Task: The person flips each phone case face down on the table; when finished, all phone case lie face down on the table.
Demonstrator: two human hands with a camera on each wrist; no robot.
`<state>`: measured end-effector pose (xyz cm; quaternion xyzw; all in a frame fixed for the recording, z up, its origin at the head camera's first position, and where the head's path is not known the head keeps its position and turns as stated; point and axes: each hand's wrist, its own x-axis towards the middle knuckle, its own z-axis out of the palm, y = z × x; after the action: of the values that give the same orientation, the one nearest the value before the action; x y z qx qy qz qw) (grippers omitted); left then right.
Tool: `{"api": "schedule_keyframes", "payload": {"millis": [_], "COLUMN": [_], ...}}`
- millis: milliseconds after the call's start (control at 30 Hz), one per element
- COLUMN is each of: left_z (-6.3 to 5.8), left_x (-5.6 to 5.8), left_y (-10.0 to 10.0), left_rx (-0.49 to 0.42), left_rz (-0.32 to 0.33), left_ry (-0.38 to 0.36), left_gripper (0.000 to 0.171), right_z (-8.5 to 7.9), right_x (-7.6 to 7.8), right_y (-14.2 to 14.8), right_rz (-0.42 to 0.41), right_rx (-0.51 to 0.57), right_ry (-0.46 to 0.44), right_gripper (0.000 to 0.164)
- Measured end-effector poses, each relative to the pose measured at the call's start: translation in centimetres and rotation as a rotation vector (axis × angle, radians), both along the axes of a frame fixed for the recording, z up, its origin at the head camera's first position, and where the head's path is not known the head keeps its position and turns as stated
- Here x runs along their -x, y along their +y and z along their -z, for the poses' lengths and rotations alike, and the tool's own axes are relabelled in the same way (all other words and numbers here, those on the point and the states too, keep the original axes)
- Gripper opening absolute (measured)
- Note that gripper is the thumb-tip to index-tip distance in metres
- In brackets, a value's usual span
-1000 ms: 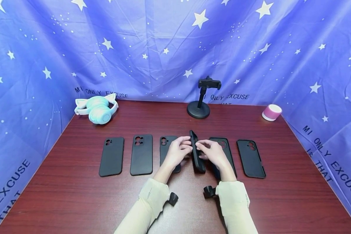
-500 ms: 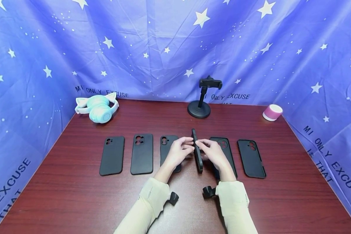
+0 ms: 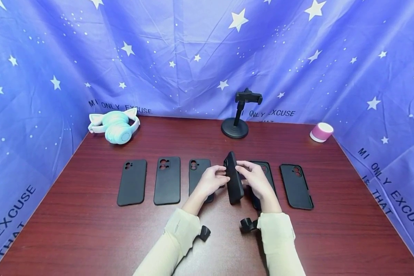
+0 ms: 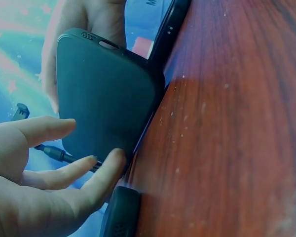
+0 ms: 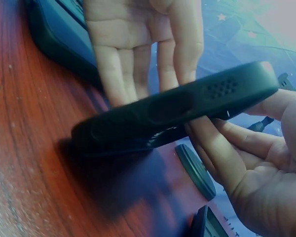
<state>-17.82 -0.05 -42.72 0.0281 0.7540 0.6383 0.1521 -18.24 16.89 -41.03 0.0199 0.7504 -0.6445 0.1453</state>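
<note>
A black phone case (image 3: 235, 182) stands tilted on its long edge at the middle of the table, its back turned left. My right hand (image 3: 257, 179) pinches it by the upper edge, thumb and fingers on either side. With nearly straight fingers, my left hand (image 3: 209, 181) touches or almost touches the back of the case. In the left wrist view the case's plain back (image 4: 106, 94) faces the camera, and its port cutout shows at one end. Beside the hands lie two other cases, one back-up (image 3: 194, 180) on the left and one (image 3: 270, 174) on the right, both partly hidden.
Two more black cases (image 3: 132, 183) (image 3: 167, 181) lie back-up at left, and another (image 3: 296, 188) lies inside-up at right. Behind stand blue cat-ear headphones (image 3: 117, 128), a black phone stand (image 3: 235, 128) and a pink-and-white round object (image 3: 321, 132). A starry curtain surrounds the table.
The held case has turned from nearly edge-on so that its back shows more to the head camera. My right hand has shifted slightly right; the left has barely moved.
</note>
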Motion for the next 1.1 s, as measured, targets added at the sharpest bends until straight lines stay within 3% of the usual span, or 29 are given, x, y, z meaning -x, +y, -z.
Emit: {"api": "schedule_keyframes", "payload": {"millis": [300,433,667,833,1100], "left_z": [-0.2,-0.5,-1.1,-1.3,-1.4], "left_x": [0.1,0.0,-0.2,-0.3,-0.4], "left_y": [-0.2,-0.4,-0.7,-0.7,-0.7], "left_rx": [0.066,0.131,0.245,0.304,0.343], "left_rz": [0.006,0.0,0.017,0.012,0.017], "left_ry": [-0.013,0.004,0.059,0.091,0.079], "left_gripper": [0.048,0.048,0.047,0.047,0.047], "right_z": [0.1,0.0,0.3,0.7,1.1], "right_x": [0.2,0.2,-0.1,-0.1,0.0], "right_y": [0.5,0.6,0.2,0.0,-0.7], "right_rz": [0.029,0.067,0.11,0.097,0.116], "right_rx": [-0.002,-0.125,-0.455,-0.559,-0.709], "right_ry": [0.016,0.037,0.11,0.147,0.212], "right_gripper": [0.043,0.04,0.035,0.035,0.035]}}
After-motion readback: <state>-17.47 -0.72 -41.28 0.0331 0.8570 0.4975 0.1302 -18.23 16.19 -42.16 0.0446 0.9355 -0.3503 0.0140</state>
